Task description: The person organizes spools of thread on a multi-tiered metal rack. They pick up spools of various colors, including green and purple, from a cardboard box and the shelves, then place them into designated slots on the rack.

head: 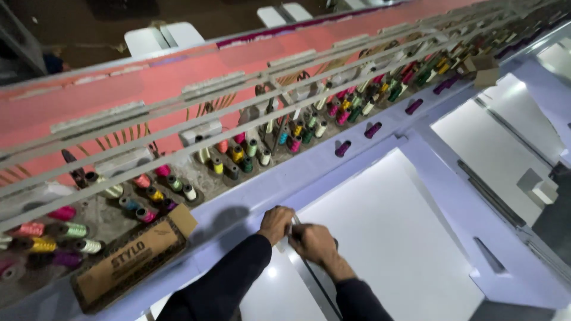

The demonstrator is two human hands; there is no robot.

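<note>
Down at the near edge of the long white machine bed (380,238), both hands together over a thin dark metal strip (312,279) running toward the bottom of the view. Left hand (275,223) curled, knuckles up, fingers bent down onto the top end of the strip, right against the pale ledge (250,196). Right hand (312,242) touching it from the other side, fingers folded in around something small and dark; exact grip too blurred to tell. Dark sleeves (232,279) on both arms, coming up from the bottom edge. Just left of the hands, a brown cardboard box (128,264) lying tilted on the ledge, flap up. Beyond it, rows of thread spools (238,157) standing upright in pink, yellow, green, teal and white, stretching off to the far right. A few purple spools (373,129) lying loose on the ledge, well apart from the hands. Above the spools, grey metal rails (178,128) crossing a long band of pink cloth (148,83). Far right, a second white panel (493,148) with a small pale block (538,187) beside it. Up top, two white seats (163,37) on a dark floor.
</note>
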